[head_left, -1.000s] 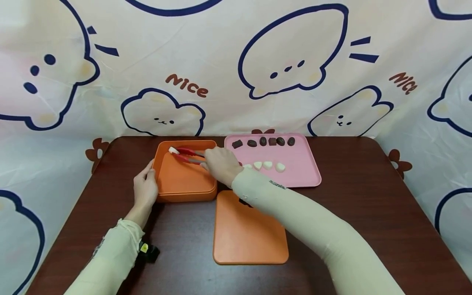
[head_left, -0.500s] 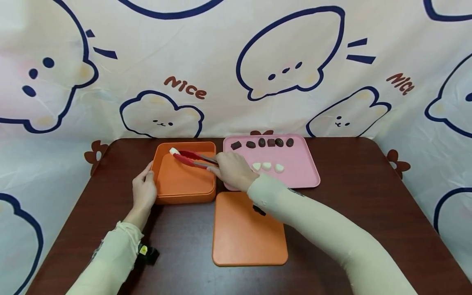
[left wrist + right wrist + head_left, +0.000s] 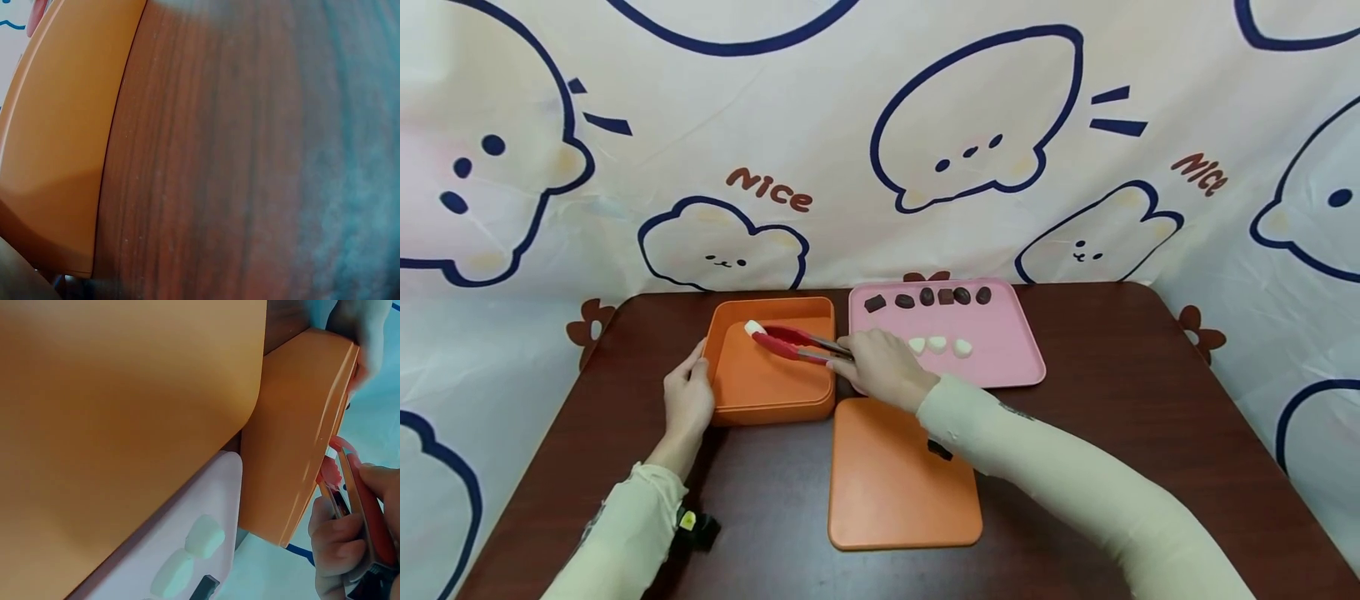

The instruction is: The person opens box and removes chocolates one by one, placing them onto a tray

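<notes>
My right hand (image 3: 886,367) grips a pair of tongs (image 3: 801,340) with red tips and metal arms. Pinched at the tips, a small white piece (image 3: 753,328) hangs over the left part of an open orange box (image 3: 775,412). My left hand (image 3: 689,398) holds the box's left wall, with the thumb near the rim; in the right wrist view the left hand (image 3: 369,337) appears at the box's far edge. The left wrist view shows mainly the orange box wall (image 3: 69,112) and the wooden table. Whether the white piece touches the box floor is hard to tell.
A pink tray (image 3: 1000,333) right of the box bears a back row of several dark brown pieces (image 3: 945,297) and white pieces (image 3: 936,343) in front. A flat orange lid (image 3: 902,492) lies nearer on the table, under the right forearm. A printed cloth hangs behind.
My right hand has drawn back to the right, with the tongs reaching less far across. The white piece has come slightly nearer within the box. My left hand stays on the wall.
</notes>
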`<state>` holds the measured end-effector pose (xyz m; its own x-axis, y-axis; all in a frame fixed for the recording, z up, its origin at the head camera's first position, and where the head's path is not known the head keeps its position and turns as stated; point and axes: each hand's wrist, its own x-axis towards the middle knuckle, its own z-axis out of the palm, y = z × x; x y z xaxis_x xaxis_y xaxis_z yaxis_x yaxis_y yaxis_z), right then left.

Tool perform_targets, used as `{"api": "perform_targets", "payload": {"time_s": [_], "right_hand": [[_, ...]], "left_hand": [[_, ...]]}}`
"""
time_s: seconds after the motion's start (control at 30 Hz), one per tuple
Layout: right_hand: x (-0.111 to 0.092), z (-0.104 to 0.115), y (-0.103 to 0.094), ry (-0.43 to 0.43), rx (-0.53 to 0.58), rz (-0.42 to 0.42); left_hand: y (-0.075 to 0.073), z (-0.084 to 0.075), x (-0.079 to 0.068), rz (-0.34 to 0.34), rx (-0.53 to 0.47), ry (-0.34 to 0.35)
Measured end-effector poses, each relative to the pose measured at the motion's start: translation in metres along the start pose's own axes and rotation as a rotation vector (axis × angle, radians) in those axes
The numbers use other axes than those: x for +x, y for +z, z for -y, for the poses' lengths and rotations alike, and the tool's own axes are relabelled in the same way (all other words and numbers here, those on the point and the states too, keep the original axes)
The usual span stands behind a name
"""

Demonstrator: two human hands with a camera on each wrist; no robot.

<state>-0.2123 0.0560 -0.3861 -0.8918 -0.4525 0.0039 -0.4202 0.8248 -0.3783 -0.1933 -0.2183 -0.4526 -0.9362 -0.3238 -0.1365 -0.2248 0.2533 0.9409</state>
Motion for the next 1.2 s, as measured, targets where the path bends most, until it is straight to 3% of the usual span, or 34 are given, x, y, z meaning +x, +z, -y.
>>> {"api": "perform_targets", "payload": {"time_s": [0.2,1.2], "right_hand": [[-0.007,-0.005,-0.001,0.008,0.089,0.015],[-0.049,-0.035,-0.019,0.012,0.125,-0.085]], "left_hand": [[0.000,-0.001,-0.001,-0.004,0.011,0.001],[-0.002,0.001,-0.002,0.011,0.011,0.005]]}}
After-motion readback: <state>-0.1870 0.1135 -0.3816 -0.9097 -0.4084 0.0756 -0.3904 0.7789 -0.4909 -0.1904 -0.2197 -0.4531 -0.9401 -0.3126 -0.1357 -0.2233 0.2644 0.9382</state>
